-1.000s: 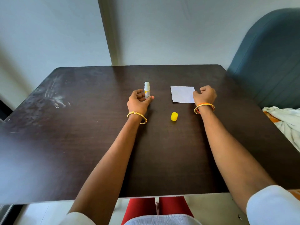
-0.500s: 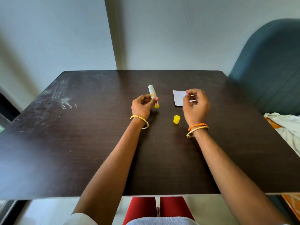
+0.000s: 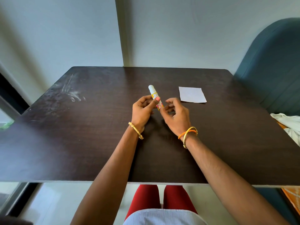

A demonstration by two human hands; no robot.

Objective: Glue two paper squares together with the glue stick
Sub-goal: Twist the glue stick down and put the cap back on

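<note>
— glue stick (image 3: 153, 93), where's it sitting?
— white tube with a yellow band, tilted, bare white tip poking up past the left hand's fingers (image 3: 146, 101); low end pinched at the right hand's fingertips (image 3: 160, 108).
— uncapped?
— no cap on it.
— and the paper (image 3: 192, 94)?
— white square, flat, lying beyond the right hand's fingers, apart from them. one sheet or two stacked, can't tell.

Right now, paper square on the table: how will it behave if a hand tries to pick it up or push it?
The paper square looks thin and lies flat on the table, so it is probably floppy and very light. With no raised edge showing, a pinch may need a corner peeled up first. On that smooth dark top a push would likely slide it rather than crumple it.
</note>
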